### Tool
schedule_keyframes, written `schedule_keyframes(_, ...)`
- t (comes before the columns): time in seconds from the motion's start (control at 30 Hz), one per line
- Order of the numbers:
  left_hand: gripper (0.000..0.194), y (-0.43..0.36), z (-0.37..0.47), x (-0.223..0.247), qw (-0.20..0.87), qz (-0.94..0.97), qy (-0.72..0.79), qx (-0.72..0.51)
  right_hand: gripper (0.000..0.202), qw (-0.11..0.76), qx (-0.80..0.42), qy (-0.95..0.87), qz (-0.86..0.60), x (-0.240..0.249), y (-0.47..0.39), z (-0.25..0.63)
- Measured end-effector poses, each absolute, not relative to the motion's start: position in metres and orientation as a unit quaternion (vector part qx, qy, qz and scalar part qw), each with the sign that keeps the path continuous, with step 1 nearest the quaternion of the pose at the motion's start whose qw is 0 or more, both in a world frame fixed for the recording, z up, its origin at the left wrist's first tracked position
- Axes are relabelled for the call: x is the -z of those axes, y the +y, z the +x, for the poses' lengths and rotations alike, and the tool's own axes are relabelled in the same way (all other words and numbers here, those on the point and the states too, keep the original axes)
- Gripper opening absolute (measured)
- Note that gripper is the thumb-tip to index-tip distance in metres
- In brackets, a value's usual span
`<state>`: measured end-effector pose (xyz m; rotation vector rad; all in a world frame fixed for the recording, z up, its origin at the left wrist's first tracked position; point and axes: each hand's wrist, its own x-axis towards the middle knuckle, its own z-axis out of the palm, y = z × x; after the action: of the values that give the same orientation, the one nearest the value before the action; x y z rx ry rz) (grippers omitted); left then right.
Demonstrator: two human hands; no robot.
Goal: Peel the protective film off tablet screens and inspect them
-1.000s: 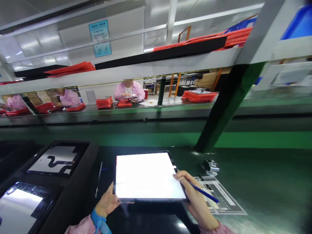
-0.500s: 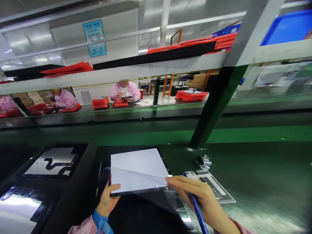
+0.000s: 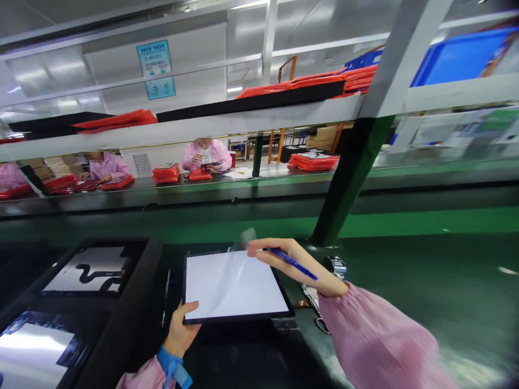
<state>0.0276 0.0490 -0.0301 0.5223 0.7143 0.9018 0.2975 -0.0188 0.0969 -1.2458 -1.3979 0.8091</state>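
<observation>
My left hand, a blue band at its wrist, grips the lower left corner of a flat display panel. The panel has a bright white screen and a black border, and its near side is tilted toward me. Over the panel's far right edge is my right hand, fingers closed, with a blue pen lying across it. A blurred greyish patch shows at its fingertips. From there a faint streak of clear film runs down across the screen; its edges are hard to make out.
Two more panels, one with a black flex cable and one nearer, lie at left. A shiny metal roll stands by a dark post. Co-workers in pink sit across the bench beside stacks of red sleeves.
My right hand has moved up and left, from the panel's right edge to its far edge, with the pen. The clear film has shifted with it. The left hand keeps its hold.
</observation>
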Motion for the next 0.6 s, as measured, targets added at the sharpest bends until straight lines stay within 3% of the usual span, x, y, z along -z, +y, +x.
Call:
schedule_keyframes(0.17, 0.045, 0.052, 0.026, 0.043, 0.811, 0.227, 0.323, -0.431, 0.049, 0.554, -0.162, -0.543, -0.610, -0.047, -0.030, 0.308)
schedule_keyframes(0.3, 0.034, 0.053, 0.026, 0.046, 0.827, 0.238, 0.307, -0.406, 0.048, 0.566, -0.238, -0.491, -0.619, -0.020, -0.034, 0.306)
schedule_keyframes(0.5, 0.066, 0.053, 0.031, 0.026, 0.886, 0.239, 0.229, -0.326, 0.046, 0.615, -0.230, -0.413, -0.631, 0.000, -0.033, 0.298)
schedule_keyframes(0.6, 0.053, 0.052, 0.036, 0.025, 0.869, 0.227, 0.259, -0.356, 0.052, 0.620, -0.238, -0.347, -0.663, 0.011, -0.028, 0.296)
